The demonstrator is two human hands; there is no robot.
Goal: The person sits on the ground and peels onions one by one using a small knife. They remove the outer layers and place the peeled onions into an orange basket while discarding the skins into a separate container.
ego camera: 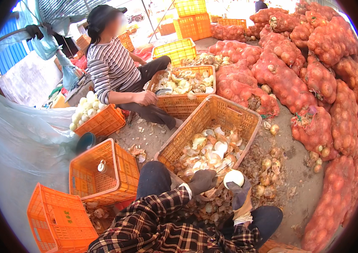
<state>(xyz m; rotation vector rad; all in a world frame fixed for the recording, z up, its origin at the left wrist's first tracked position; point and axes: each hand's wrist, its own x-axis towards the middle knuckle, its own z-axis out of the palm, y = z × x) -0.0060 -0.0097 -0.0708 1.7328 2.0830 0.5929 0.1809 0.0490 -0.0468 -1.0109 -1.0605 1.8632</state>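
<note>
My left hand (pixel 202 182), in a dark glove, grips a knife; its thin blade (pixel 223 169) points up and right towards the onion. A peeled white onion (pixel 234 178) sits in the fingers of my right hand (pixel 241 194), which wears a dark and tan glove. Both hands are just over the near edge of an orange plastic crate (pixel 209 118). Inside that crate lies a heap of onion skins and peeled outer layers (pixel 213 150). More dry skins (pixel 209 205) cover the ground between my knees, below my hands.
Unpeeled onions (pixel 266 172) lie on the ground at right, before stacked red mesh sacks of onions (pixel 283 76). Across from me sits a person (pixel 115 69) beside a crate of peelings (pixel 182 99). At left stand a crate of peeled onions (pixel 100 121) and further orange crates (pixel 125 170).
</note>
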